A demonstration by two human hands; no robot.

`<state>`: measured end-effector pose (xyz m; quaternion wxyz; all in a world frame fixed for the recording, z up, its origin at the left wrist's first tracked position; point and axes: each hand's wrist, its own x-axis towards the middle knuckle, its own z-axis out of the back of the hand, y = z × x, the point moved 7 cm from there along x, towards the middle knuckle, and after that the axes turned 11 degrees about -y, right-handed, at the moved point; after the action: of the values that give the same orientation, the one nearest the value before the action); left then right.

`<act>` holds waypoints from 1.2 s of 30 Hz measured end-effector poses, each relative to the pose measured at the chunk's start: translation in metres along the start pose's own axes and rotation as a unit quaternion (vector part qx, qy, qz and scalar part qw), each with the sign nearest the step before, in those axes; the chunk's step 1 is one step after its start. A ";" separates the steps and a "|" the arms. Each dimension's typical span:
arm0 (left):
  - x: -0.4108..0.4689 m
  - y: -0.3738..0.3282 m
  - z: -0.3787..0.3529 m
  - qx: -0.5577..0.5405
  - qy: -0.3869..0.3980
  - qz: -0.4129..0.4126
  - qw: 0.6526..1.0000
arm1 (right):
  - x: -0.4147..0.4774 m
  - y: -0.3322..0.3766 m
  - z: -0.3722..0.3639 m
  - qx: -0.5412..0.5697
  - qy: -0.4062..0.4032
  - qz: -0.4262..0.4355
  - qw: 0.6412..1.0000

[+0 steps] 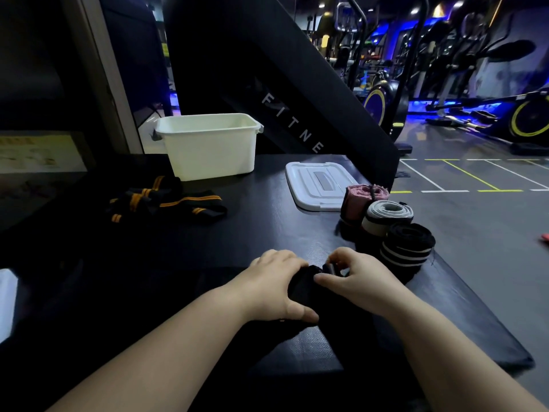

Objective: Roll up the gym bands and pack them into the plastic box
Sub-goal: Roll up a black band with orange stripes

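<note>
Head view: left hand (276, 288), right hand (358, 278) both pinch black band (303, 288), lower centre, mid-roll. Three rolled bands (387, 215) stand at right. Black-orange bands (166, 200) unrolled, centre left. Plastic box (211, 153) upper centre, lid (315, 185) off; packing seemingly not begun.

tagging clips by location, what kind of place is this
Most likely a gym: exercise bikes stand on the floor behind, a black panel reads FITNE, and rolled bands stand close by.
</note>
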<state>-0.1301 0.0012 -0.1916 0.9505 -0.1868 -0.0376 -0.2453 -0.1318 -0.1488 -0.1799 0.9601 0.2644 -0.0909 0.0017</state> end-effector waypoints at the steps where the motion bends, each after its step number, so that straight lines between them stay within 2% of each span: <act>1: -0.001 -0.001 0.001 -0.001 -0.001 -0.004 1.000 | 0.000 0.002 -0.001 -0.005 -0.001 0.003 1.000; 13: -0.011 0.004 0.003 0.035 0.005 -0.024 0.999 | 0.003 -0.004 0.001 0.029 0.005 -0.013 0.999; 24: -0.017 0.006 -0.003 0.080 0.019 -0.020 0.996 | 0.003 -0.004 -0.003 -0.069 0.022 0.019 0.997; 28: -0.011 0.015 0.000 -0.013 -0.007 0.031 0.999 | 0.002 0.000 -0.002 -0.070 -0.018 0.028 0.997; 32: -0.006 0.020 0.001 -0.013 -0.031 0.055 0.998 | -0.003 -0.001 -0.001 -0.038 -0.059 0.028 0.997; 36: 0.001 0.024 0.004 -0.018 -0.022 0.085 0.996 | -0.006 -0.002 0.001 0.007 -0.086 0.029 0.996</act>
<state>-0.1179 0.0218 -0.1961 0.9634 -0.2116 -0.0381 -0.1598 -0.1378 -0.1504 -0.1814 0.9465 0.2673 -0.1809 0.0075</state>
